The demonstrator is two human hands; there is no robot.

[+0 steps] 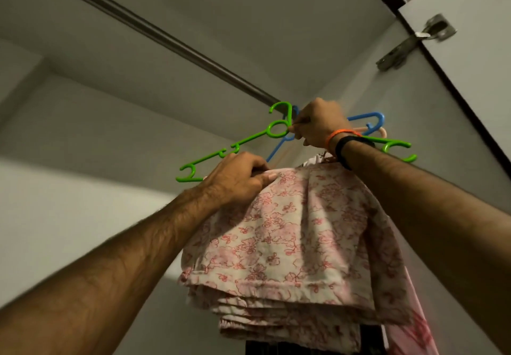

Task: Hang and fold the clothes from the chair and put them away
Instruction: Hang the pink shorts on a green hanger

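I look up into a wardrobe. A pink floral garment (298,233) hangs folded over a hanger just below the metal rail (154,32). My left hand (237,175) grips the garment's top left edge. My right hand (318,125) is curled around hanger necks up at the rail, beside a green hanger (249,139) whose hook is over the rail. A blue hanger (367,119) and a pale pink one (383,132) sit behind my right hand. Which hanger the hand grips is hidden by the fingers.
The wardrobe door (470,50) stands open on the right, with a metal hinge (414,42) near its top. White wardrobe walls close in at left and back. A darker pink garment (414,332) hangs behind the floral one, and dark cloth (276,349) shows below.
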